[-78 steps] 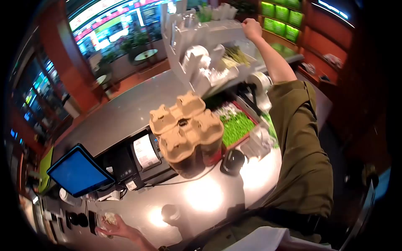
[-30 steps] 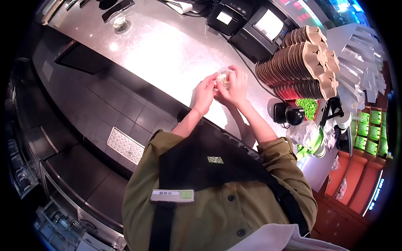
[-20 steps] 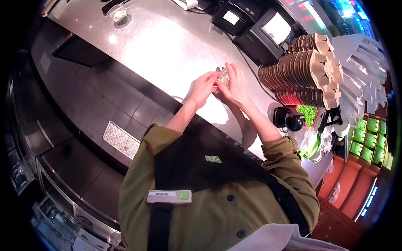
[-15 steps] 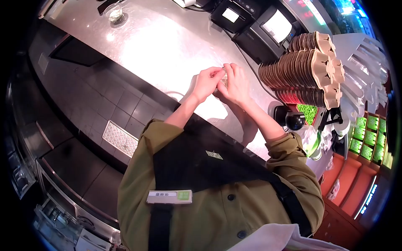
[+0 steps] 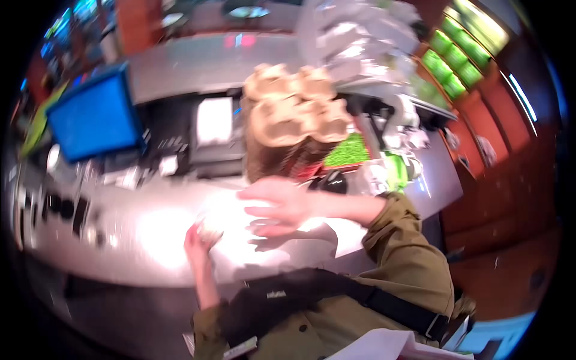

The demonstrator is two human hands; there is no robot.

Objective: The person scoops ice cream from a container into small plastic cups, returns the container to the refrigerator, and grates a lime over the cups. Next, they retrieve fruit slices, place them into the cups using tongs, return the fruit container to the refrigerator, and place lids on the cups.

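My left hand point(image 5: 197, 247) is closed around a small, clear, whitish thing point(image 5: 210, 231) that looks like a little cup. Glare and motion blur hide its details. To the right of it, my right hand point(image 5: 277, 207) hovers over the shiny steel counter point(image 5: 150, 198). Its fingers are spread, with nothing between them, and point left. A shadow of this hand falls on the metal below.
Stacked brown cardboard cup carriers point(image 5: 288, 120) stand just beyond my right hand. Behind the counter are a black printer point(image 5: 216, 150) and a blue-lit screen point(image 5: 96, 117). Right of the carriers lies a red-edged tray of green pieces point(image 5: 348, 150), near a round black object point(image 5: 333, 182).
My view has swung right and up. My hands, together around the small clear thing before, have come apart; the left keeps it, and the right has opened and moved away.
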